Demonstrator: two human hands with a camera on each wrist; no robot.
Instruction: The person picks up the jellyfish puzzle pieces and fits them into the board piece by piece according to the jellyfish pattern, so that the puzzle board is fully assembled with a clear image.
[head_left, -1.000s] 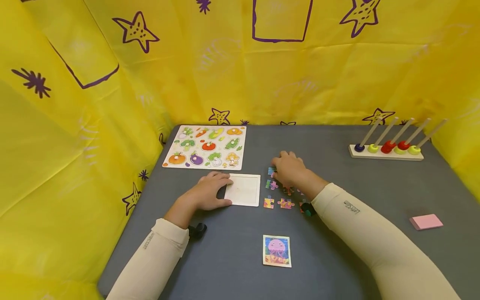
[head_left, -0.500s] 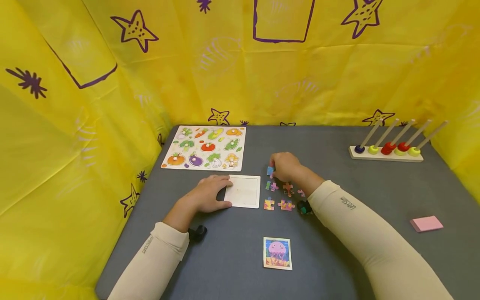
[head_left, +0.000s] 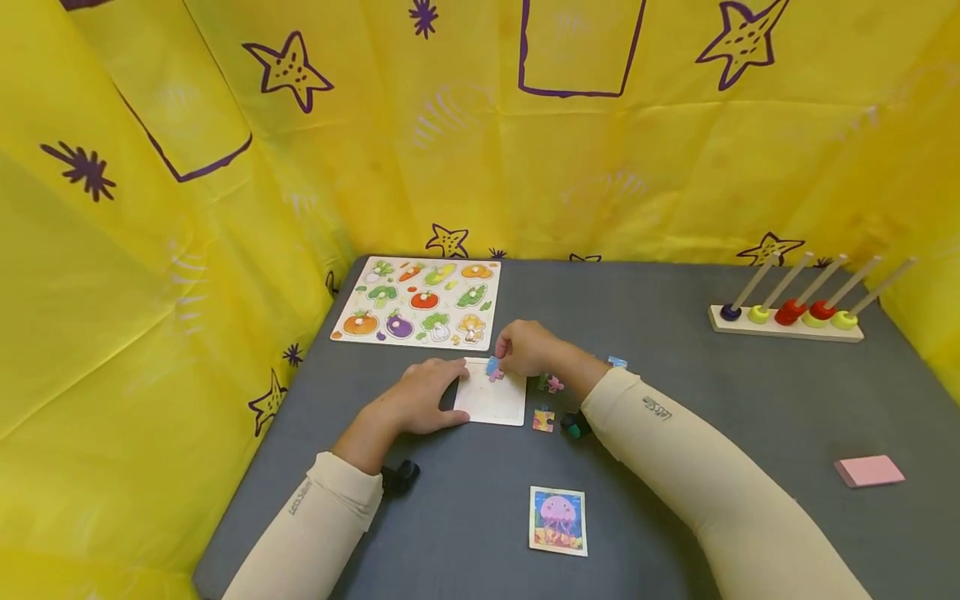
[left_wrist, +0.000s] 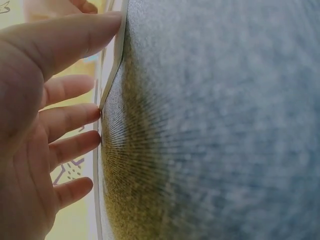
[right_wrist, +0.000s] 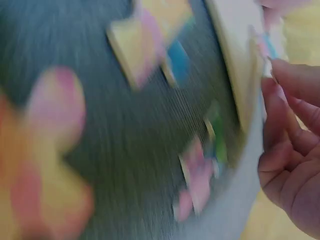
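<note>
We logged 1 left hand (head_left: 426,397), spread wide, touching 1 white tray (head_left: 489,405); 1 right hand (head_left: 527,348) pinched 1 blue-and-pink puzzle piece (head_left: 493,370) over that tray.

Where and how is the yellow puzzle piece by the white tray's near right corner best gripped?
Probably by its near and far edges, pinched from above: the yellow puzzle piece lies flat and thin, and the white tray sits close on its left, leaving little finger room.
</note>
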